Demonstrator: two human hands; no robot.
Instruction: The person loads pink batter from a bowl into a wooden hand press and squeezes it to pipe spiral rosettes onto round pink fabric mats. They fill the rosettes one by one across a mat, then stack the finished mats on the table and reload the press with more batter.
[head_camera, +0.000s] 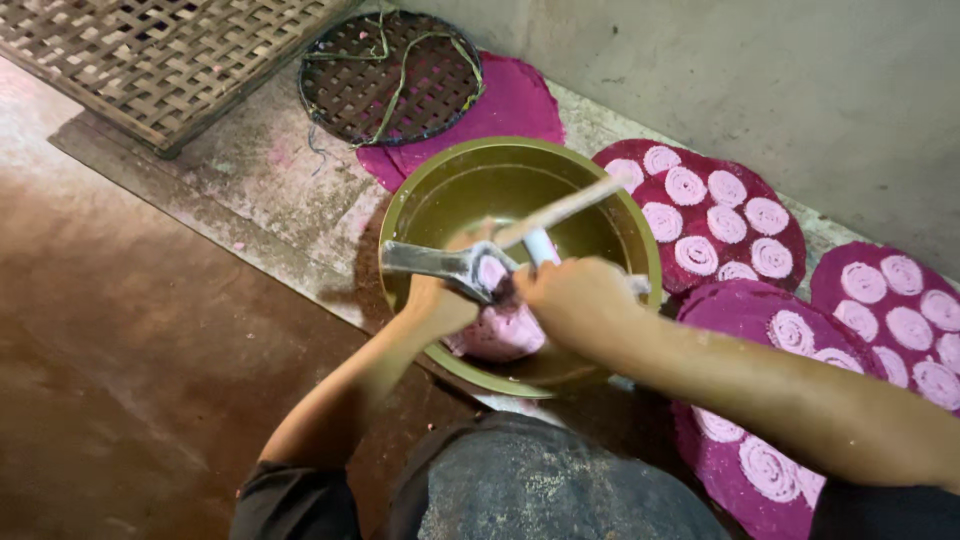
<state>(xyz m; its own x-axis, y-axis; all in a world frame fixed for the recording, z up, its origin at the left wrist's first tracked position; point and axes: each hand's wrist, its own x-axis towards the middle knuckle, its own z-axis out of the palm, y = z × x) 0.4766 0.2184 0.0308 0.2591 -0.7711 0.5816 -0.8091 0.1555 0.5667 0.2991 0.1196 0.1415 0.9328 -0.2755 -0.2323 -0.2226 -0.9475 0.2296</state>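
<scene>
Both hands work a metal press (450, 265) over the bowl (430, 195).
Left hand (440, 305) clenches the press from below; right hand (570, 295) clenches its stick handle (565, 208) just beside it. Pink dough (500, 330) lies in the bowl under both hands. Mats (735, 220) with pink coils lie right of the bowl.

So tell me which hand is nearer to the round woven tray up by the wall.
Left. The left hand grips the metal press on the bowl's left side, below the round woven tray. The right hand sits further right, toward the pink spirals.
</scene>
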